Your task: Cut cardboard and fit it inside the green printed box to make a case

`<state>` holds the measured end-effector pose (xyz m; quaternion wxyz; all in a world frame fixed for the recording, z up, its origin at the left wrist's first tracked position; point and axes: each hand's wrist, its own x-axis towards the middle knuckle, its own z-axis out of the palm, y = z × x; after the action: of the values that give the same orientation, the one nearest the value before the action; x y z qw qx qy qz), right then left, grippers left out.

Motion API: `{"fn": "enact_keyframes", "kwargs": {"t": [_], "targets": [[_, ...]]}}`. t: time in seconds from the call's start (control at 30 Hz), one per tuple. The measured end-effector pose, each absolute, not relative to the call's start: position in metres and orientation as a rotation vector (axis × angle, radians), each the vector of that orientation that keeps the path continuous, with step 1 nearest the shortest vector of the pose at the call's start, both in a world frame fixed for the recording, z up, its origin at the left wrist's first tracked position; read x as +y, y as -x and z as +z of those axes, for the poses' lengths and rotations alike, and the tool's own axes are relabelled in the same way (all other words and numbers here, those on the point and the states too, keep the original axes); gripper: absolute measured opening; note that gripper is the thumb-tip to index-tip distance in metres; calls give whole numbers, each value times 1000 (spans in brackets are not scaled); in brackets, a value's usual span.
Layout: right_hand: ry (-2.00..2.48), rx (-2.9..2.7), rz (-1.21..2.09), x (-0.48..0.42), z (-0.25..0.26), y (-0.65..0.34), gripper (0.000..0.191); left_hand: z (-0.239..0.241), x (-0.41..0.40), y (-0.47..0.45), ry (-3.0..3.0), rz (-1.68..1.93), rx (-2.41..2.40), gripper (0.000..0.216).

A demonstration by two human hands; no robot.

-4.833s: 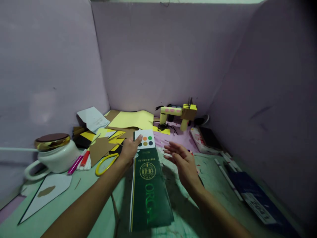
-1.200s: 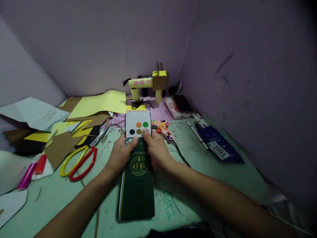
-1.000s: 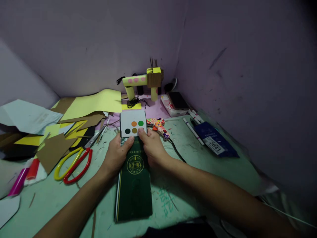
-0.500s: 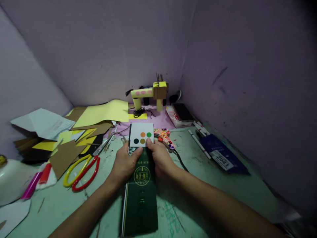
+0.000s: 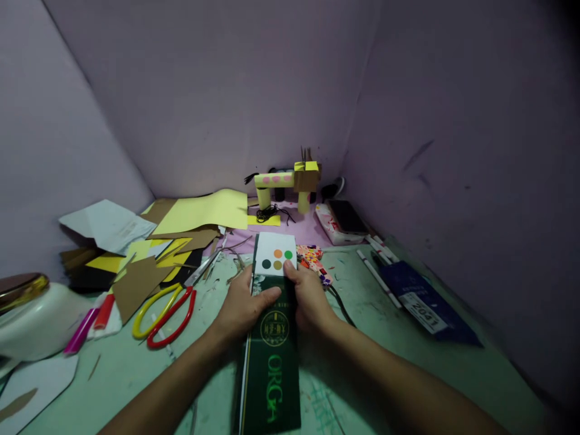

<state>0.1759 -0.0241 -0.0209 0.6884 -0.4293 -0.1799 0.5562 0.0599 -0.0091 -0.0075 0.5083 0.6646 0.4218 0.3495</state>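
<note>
A long dark green card point(image 5: 273, 368) with a gold round emblem and a white end panel point(image 5: 275, 255) bearing coloured dots lies flat on the green table point(image 5: 380, 338). My left hand point(image 5: 242, 305) presses on its left side, thumb across the green face. My right hand point(image 5: 309, 296) grips its right edge near the white panel, fingers curled. Both hands pinch the card at the fold between green and white.
Yellow and red scissors point(image 5: 163, 305) lie left of the card. Brown and yellow paper scraps point(image 5: 181, 229) are piled at the back left. A yellow cardboard model point(image 5: 290, 184) stands at the back. A glue gun point(image 5: 317, 266), phone point(image 5: 347, 216), pens point(image 5: 378, 275) and blue booklet point(image 5: 426, 299) lie right. A white pot point(image 5: 31, 314) sits far left.
At first only my left hand held the card; my right hand then came onto it. Over the last second both hands stay on it, while the view has shifted.
</note>
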Motion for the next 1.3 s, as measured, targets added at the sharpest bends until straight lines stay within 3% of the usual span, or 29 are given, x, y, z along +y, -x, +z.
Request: {"fn": "enact_keyframes", "kwargs": {"t": [0.2, 0.5, 0.73, 1.3], "targets": [[954, -399, 1257, -22, -22, -182, 16, 9, 3, -33, -1392, 568, 745, 55], [1019, -308, 1305, -23, -15, -184, 5, 21, 29, -2, -1249, 653, 912, 33], [1018, -305, 1317, -23, -10, -186, 11, 17, 17, -13, -1273, 590, 881, 41], [964, -495, 1487, -32, -9, -172, 9, -13, -5, -51, -1347, 990, 1029, 32]]}}
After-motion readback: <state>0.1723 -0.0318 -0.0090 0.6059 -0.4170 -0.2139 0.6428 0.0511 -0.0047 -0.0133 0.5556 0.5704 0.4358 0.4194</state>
